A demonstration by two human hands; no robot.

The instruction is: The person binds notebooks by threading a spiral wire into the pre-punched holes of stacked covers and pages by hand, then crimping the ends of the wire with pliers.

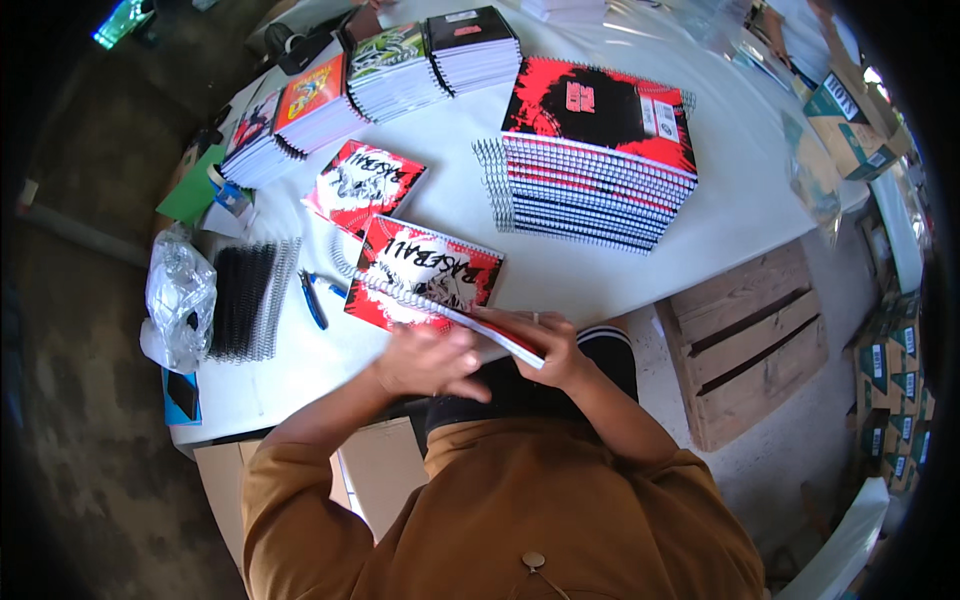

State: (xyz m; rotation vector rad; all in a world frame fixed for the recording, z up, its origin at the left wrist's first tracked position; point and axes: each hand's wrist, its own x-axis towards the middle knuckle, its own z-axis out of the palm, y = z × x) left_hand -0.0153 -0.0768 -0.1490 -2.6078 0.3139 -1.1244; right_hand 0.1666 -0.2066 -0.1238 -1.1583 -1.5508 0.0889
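At the far right of the white table (560,270) we count two cardboard boxes (845,125), brown with teal-green and white printed panels, tilted against each other; down the right edge we see a column of stacked cartons (895,385), brown with teal-green labels; at the table's left end we note a clear crumpled plastic bag (178,300), beside it a flat green packet (192,190); at the top left corner we find a small lit screen (120,20), green-blue
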